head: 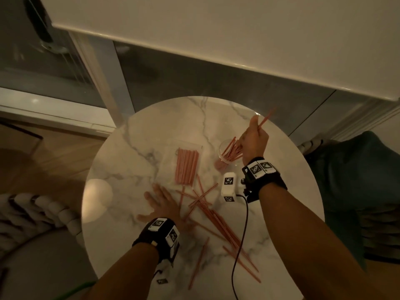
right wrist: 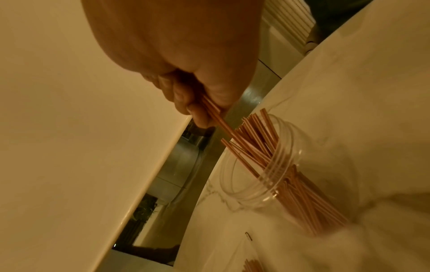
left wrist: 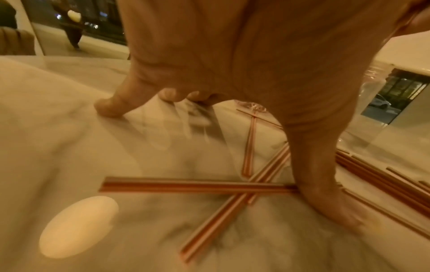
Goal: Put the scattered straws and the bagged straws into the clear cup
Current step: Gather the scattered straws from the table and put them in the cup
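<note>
At 2 o'clock on the marble table (head: 134, 152), the right hand (head: 254, 140) pinches a few straws (head: 265, 120), long axis slanting down toward the clear cup (head: 226, 155) just below at 7 o'clock. Left hand (head: 161, 203) lies flat, fingers spread, holding nothing, beside the scattered straws (head: 216, 215); bagged straws (head: 186, 166) sit at 12 o'clock from it.

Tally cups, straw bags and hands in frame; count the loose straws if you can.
clear cup: 1
bag of straws: 1
hands: 2, left hand and right hand, which pinches held straws
Total: 4
loose straws: overlapping and blurred, no exact count.
</note>
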Available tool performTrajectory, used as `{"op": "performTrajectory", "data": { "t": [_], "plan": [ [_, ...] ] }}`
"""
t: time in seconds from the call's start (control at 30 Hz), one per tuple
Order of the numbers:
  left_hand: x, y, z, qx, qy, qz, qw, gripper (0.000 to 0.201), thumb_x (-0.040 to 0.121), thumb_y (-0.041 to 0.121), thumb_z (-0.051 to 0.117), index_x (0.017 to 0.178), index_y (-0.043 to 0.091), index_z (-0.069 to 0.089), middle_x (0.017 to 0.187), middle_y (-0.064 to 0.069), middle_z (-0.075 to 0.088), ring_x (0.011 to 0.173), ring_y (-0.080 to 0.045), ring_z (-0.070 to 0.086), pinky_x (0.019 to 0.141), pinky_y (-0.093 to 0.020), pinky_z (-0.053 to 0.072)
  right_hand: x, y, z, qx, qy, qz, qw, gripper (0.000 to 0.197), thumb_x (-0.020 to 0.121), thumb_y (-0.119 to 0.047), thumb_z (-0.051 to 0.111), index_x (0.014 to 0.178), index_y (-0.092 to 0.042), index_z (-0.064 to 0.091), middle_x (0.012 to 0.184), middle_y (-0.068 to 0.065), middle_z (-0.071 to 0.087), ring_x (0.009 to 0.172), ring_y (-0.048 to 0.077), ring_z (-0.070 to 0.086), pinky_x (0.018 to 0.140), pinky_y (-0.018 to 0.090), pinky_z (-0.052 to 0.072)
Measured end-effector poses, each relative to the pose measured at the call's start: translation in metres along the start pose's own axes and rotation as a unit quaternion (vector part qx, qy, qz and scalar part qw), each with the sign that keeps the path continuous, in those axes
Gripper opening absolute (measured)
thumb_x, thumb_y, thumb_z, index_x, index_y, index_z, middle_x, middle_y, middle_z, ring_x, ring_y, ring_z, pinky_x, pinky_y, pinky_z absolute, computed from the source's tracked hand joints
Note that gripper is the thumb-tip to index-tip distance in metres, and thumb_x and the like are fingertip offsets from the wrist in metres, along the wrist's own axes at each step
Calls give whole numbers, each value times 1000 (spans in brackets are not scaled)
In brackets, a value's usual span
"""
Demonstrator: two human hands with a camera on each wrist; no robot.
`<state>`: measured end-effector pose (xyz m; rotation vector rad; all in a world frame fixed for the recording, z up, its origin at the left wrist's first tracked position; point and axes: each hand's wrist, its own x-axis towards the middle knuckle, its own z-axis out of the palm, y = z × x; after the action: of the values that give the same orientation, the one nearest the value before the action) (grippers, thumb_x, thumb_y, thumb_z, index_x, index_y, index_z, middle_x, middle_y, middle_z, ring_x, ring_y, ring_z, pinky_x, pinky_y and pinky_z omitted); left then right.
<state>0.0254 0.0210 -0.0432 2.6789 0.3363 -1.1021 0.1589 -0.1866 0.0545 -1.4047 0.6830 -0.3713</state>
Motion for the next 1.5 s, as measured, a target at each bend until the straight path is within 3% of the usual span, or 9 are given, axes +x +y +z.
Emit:
{"op": "performTrajectory", "data": {
  "t": [0.3,0.47,0.83,0.97,1.03,1.13,1.2,1.33,1.5],
  "plan": [
    [0,4,-1,16,3,-21,1000,153,57,75,74,145,5,-31,148,-17,-43,141,-47,-26,99,-79,20,3,23,4,-112,-4,-69,991,56,96,-45,56,75,7,62,67,10,70,60,13,66,67,30,56],
    [-4,6,-3,15,8,-19,1000,155,54,73,77,146,3,-28,153,-17,-36,142,-47,-23,100,-79,20,-4,8,-9,-120,15,-140,983,41,96,-40,59,82,-4,72,62,-12,59,60,2,51,65,16,43],
    [-4,0,1,29,29,-2,999,156,52,77,74,147,7,-28,153,-15,-37,143,-44,-21,101,-77,22,-15,5,-53,-213,35,-160,963,18,96,-31,58,92,-15,64,102,1,68,99,13,59,91,29,47],
    [1,-2,5,36,44,7,998,148,57,76,72,150,7,-21,156,-15,-30,145,-44,-16,101,-77,20,-49,8,-71,-274,4,-186,944,13,96,-23,59,89,-13,62,88,-1,65,74,5,56,67,8,46],
    [2,-2,9,62,63,32,996,137,60,79,67,153,8,-5,160,-16,-9,146,-43,-3,101,-76,21,-66,26,-82,-408,-126,-146,893,15,96,-24,59,90,-12,65,88,-2,68,74,8,60,66,12,44],
    [-4,-2,15,101,115,79,985,99,72,71,64,146,15,28,151,-9,24,138,-35,25,102,-66,30,-85,72,-102,-643,-321,-30,695,30,94,-32,58,108,-6,67,116,12,69,105,29,65,84,30,49],
    [-11,0,17,102,135,95,981,73,81,64,59,137,20,40,144,-4,33,132,-31,33,101,-60,32,-100,96,-118,-684,-351,43,638,52,90,-40,62,129,-7,54,135,14,57,121,31,56,96,34,47],
    [-18,4,18,24,151,117,981,26,97,37,43,115,20,52,122,-2,47,118,-27,44,94,-53,37,-130,119,-138,-656,-344,78,668,105,70,-62,77,146,-14,23,140,15,38,127,37,44,104,47,44],
    [-16,2,24,-42,127,128,983,16,94,18,47,106,16,57,115,-6,56,111,-28,52,95,-45,42,-154,127,-126,-620,-299,15,726,91,71,-54,80,137,-11,33,132,14,40,123,36,44,95,46,45]
  ]
}}
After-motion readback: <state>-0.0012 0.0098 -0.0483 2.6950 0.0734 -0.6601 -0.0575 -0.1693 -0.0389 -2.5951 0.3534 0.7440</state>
